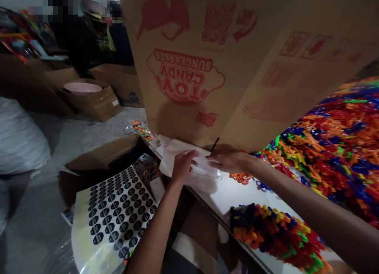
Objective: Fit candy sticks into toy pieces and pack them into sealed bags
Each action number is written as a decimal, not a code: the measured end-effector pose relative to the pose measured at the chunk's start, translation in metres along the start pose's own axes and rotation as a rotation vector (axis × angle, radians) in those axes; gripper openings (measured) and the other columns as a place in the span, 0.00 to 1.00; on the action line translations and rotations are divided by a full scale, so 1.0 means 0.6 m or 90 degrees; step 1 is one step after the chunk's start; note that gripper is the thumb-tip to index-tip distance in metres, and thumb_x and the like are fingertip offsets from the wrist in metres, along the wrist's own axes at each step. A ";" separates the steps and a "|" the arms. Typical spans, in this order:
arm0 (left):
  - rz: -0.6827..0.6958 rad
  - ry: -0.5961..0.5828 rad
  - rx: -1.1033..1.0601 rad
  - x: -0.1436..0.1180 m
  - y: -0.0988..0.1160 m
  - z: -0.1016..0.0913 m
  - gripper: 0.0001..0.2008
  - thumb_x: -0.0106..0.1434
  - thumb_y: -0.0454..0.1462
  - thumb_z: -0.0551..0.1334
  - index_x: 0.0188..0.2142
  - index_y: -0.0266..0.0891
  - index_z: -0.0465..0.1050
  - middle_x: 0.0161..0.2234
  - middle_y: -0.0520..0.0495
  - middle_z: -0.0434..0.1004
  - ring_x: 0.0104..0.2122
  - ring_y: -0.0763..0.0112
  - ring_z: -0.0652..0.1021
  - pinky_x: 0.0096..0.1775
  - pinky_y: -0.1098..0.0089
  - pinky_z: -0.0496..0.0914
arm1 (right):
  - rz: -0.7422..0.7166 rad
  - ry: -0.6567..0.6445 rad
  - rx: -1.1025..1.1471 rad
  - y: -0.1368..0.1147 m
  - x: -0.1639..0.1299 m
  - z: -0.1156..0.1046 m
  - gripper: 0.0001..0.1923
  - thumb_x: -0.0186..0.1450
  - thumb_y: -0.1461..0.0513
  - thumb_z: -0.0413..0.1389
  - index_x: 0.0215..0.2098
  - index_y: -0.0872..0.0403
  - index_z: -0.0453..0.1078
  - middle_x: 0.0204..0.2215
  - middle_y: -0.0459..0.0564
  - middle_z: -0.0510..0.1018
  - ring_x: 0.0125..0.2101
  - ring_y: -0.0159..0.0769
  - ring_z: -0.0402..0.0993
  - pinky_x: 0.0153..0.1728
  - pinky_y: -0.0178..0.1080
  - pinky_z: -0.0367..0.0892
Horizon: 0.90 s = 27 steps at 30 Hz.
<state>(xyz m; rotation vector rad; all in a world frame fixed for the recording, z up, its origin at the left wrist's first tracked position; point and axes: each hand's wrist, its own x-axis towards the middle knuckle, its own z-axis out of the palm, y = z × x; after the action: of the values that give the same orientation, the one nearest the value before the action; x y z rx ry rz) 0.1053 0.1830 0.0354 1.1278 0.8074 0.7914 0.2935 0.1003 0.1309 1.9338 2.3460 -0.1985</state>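
Note:
My left hand [182, 165] and my right hand [226, 160] both grip a clear plastic bag [201, 178] at the near edge of a white table [245, 193]. The bag lies among a stack of white and clear bags [170, 149] at the foot of a tall brown carton [189, 68] printed "TOY CANDY SUNGLASSES". A thin black stick [215, 144] pokes up just above my right hand. Small colourful plastic pieces [241, 178] lie just right of my right hand.
A large heap of colourful plastic pieces [334, 147] covers the table's right side, with a smaller pile [275, 232] near its front edge. A sheet of black stickers [118, 205] lies lower left over an open box [103, 157]. Farther left stand cartons and a pink bowl [83, 87].

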 end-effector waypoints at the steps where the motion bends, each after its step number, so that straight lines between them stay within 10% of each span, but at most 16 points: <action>1: 0.010 0.006 0.000 0.000 -0.003 0.001 0.29 0.60 0.62 0.71 0.38 0.37 0.83 0.42 0.37 0.90 0.24 0.72 0.78 0.22 0.74 0.59 | 0.003 0.001 -0.004 -0.011 -0.002 -0.003 0.18 0.79 0.51 0.60 0.59 0.49 0.85 0.57 0.53 0.90 0.56 0.47 0.87 0.60 0.43 0.78; 7: 0.096 0.047 0.043 0.001 -0.013 0.010 0.35 0.57 0.67 0.74 0.20 0.43 0.67 0.19 0.52 0.72 0.22 0.72 0.71 0.29 0.69 0.65 | 0.138 0.035 -0.053 -0.086 0.012 -0.019 0.20 0.80 0.59 0.56 0.64 0.60 0.78 0.62 0.69 0.84 0.58 0.58 0.86 0.57 0.50 0.79; 18: 0.134 0.055 0.121 -0.010 -0.026 0.003 0.36 0.63 0.66 0.72 0.19 0.46 0.60 0.15 0.57 0.61 0.20 0.72 0.65 0.29 0.68 0.64 | 0.242 -0.023 -0.072 -0.079 0.053 -0.041 0.15 0.81 0.52 0.64 0.58 0.54 0.79 0.54 0.54 0.85 0.49 0.42 0.86 0.52 0.50 0.84; 22: 0.121 0.065 0.131 -0.083 -0.066 -0.007 0.30 0.63 0.66 0.69 0.24 0.45 0.70 0.19 0.53 0.71 0.23 0.67 0.73 0.32 0.66 0.70 | 0.275 0.018 -0.107 -0.043 0.055 -0.070 0.19 0.81 0.53 0.64 0.64 0.53 0.77 0.59 0.56 0.83 0.53 0.46 0.85 0.55 0.53 0.83; 27: 0.099 0.260 0.101 -0.168 -0.129 -0.046 0.37 0.55 0.74 0.67 0.35 0.44 0.73 0.37 0.43 0.79 0.42 0.56 0.80 0.46 0.59 0.77 | 0.330 0.041 -0.158 -0.024 0.053 -0.115 0.19 0.80 0.52 0.65 0.63 0.54 0.77 0.57 0.56 0.83 0.52 0.46 0.85 0.54 0.53 0.83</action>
<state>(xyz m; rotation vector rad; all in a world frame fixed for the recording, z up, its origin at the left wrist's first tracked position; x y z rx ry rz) 0.0426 0.0899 -0.0306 1.1972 1.1483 1.1262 0.2740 0.1397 0.1949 2.3462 1.7129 0.1884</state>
